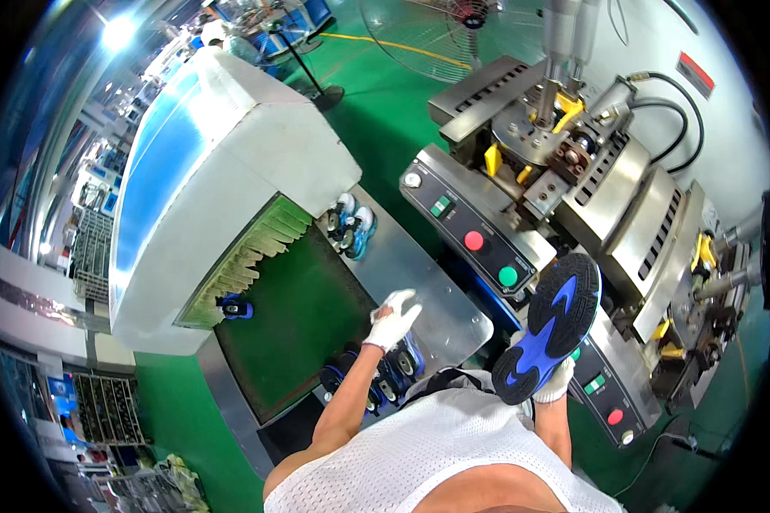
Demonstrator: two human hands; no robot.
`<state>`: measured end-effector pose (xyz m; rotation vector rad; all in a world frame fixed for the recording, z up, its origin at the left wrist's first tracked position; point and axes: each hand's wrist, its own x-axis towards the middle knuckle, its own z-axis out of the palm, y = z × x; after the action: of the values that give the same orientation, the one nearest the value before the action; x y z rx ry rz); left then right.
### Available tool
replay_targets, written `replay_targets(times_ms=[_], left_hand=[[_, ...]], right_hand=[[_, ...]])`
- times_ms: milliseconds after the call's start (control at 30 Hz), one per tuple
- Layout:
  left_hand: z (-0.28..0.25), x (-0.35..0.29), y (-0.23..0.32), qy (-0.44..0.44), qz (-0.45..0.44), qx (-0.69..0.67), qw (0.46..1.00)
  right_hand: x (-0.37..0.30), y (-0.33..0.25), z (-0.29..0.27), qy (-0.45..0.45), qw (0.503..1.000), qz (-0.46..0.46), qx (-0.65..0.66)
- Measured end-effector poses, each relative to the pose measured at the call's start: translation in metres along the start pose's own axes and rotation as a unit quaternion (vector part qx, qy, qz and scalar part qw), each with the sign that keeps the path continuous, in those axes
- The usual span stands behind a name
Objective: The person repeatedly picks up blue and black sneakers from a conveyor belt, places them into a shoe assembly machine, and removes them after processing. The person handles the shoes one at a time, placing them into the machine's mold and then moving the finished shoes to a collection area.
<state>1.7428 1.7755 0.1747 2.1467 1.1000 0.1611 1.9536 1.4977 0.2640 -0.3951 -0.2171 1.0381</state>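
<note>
My right hand (558, 382), in a white glove, holds a shoe (549, 325) sole-up; the sole is black and blue. It is raised beside the control panel (473, 229) of a steel press machine (573, 171). My left hand (393, 318), also gloved, hovers with fingers apart over the steel end plate (436, 286) of a conveyor, just above several dark blue shoes (385, 376) at the plate's near edge. It holds nothing.
A green conveyor belt (295, 325) comes out of a white tunnel oven (222, 162) with fringe curtains. One blue shoe (235, 308) lies at the tunnel mouth, a white and blue pair (351, 224) by its right side. A floor fan (441, 30) stands behind on the green floor.
</note>
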Motion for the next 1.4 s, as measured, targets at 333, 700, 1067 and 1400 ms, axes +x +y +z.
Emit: replay_targets(times_ms=[333, 700, 1067, 1400], left_hand=[[0.06, -0.092, -0.077, -0.034, -0.188, 0.063, 0.979], [0.07, -0.078, -0.092, -0.03, -0.152, 0.023, 0.988], [0.073, -0.079, -0.095, -0.025, -0.14, 0.027, 0.989], [0.065, -0.085, -0.08, 0.038, -0.095, 0.083, 0.991]], right_hand=[[-0.009, 0.009, -0.006, 0.03, 0.998, 0.057, -0.017], [-0.002, 0.008, 0.002, 0.043, 0.998, 0.048, -0.018], [-0.012, 0.008, 0.003, 0.117, 0.991, 0.02, -0.055], [-0.008, -0.005, 0.038, -0.024, 0.998, 0.033, -0.044]])
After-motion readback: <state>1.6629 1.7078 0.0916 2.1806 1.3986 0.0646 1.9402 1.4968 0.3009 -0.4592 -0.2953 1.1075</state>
